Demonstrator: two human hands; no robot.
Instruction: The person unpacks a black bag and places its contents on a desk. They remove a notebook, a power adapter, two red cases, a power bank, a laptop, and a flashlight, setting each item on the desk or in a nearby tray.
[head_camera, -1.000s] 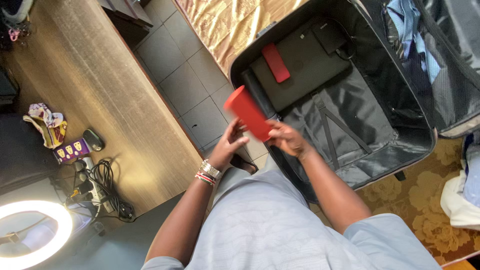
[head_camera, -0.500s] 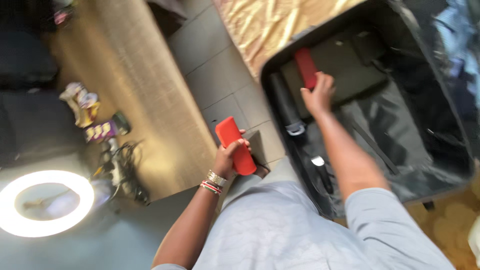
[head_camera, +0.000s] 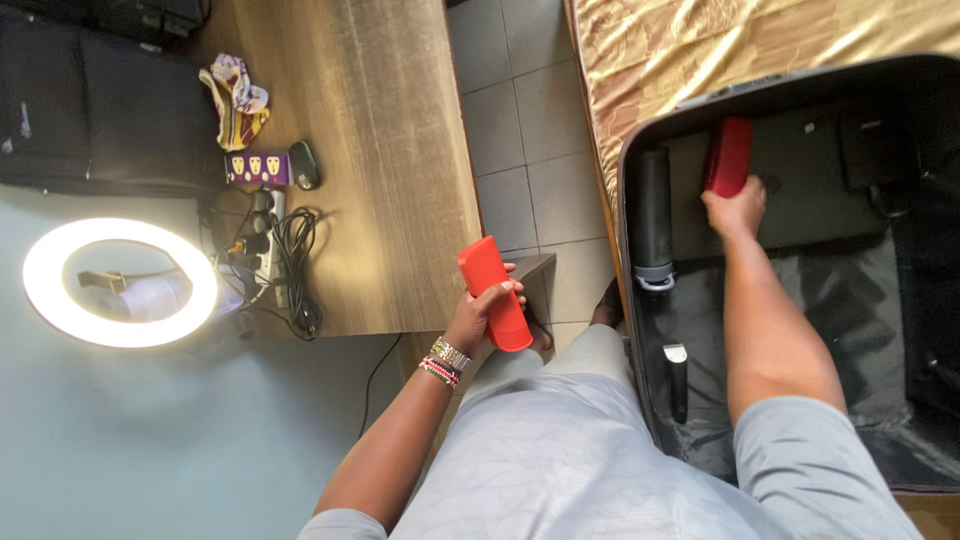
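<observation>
Red case | left hand clamped around it | right hand outstretched, gripping second red case

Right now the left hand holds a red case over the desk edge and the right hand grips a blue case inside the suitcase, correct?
Not quite: the case under the right hand is red, not blue, as the head view shows. The left hand does hold a red case by the desk edge, and the suitcase lies open.

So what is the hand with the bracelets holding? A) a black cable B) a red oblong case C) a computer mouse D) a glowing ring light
B: the left hand, bracelets at its wrist, is wrapped around a red oblong case held beside the wooden desk.
</observation>
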